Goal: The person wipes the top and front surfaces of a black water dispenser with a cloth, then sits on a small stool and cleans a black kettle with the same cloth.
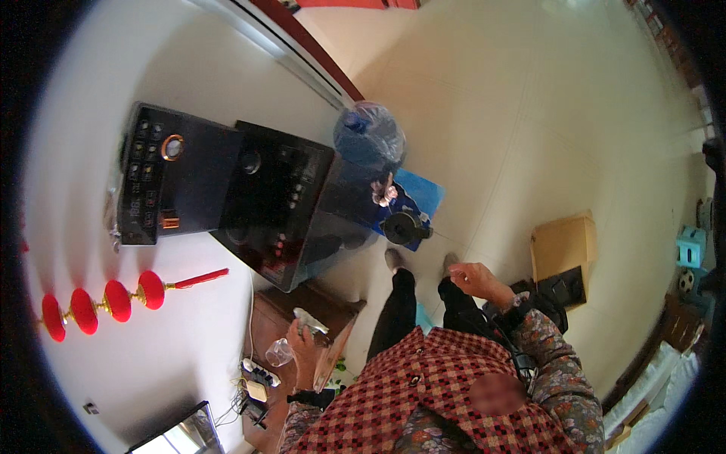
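Note:
Over a brown wooden cabinet (283, 318), my left hand (302, 340) is closed on a crumpled whitish packet or cloth (310, 321). A clear plastic cup (279, 352) lies beside that hand; whether the fingers touch it is unclear. My right hand (475, 279) is raised in front of my body with bent fingers, and nothing plain shows in it. Ahead of my feet is a dark round pot-like object (401, 228) on a blue printed sheet or box (426, 188).
A tall black water dispenser (272, 198) stands by the wall, beside a large water bottle in clear plastic (371, 133). On the right, an open cardboard box (561, 244) sits on the floor. A power strip (261, 371) with cables is near the cabinet.

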Available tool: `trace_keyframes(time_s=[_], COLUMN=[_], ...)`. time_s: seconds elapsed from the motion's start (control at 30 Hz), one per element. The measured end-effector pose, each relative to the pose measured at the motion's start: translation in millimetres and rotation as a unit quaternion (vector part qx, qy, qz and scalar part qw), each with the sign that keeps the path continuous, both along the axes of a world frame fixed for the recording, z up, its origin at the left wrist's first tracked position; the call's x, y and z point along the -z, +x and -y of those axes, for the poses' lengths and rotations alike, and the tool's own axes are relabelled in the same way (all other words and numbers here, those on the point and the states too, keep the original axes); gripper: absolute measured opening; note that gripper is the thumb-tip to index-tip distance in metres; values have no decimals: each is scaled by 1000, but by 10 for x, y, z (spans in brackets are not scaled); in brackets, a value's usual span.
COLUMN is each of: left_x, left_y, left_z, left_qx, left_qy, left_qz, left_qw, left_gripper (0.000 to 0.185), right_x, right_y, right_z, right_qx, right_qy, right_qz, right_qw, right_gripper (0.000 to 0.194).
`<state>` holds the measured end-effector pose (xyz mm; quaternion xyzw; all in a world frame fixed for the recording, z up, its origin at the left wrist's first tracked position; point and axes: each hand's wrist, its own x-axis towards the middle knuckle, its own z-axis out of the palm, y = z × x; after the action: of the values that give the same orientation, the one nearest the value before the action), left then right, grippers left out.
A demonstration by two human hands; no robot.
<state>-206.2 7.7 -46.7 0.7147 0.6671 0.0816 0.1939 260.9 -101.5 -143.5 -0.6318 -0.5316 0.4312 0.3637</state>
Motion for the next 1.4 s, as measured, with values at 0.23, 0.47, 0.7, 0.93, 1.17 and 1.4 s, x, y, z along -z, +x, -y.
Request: trace_keyframes(time_s=[0.23, 0.47, 0.7, 0.93, 1.17, 1.4], left_x=[336, 1022, 1591, 2234, 3095, 3772], left_y=[376, 368, 94, 6, 442, 749], left_z=[102, -129, -180, -150, 204, 644], left_qx=[52, 74, 15, -24, -35, -60], left_qy=[-169, -284, -362, -469, -572, -621], left_qz=[78, 127, 95, 97, 182, 177], left_qw=[981, 947, 927, 877, 799, 761], left_gripper=[25, 26, 24, 22, 26, 25], right_x=[429, 900, 2204, 3571, 4057, 4208], right_y=[49, -78, -1397, -2922, -3413, -3210], right_z=[463, 868, 938, 1204, 1931, 1793], right_qx=[51, 144, -6, -143, 13, -120], right_qy=[-99, -226, -293, -586, -702, -588], right_qz=[24, -30, -64, -131, -149, -151], right_qw=[994, 963, 954, 787, 696, 786], right_gripper=[20, 27, 23, 62, 107, 83])
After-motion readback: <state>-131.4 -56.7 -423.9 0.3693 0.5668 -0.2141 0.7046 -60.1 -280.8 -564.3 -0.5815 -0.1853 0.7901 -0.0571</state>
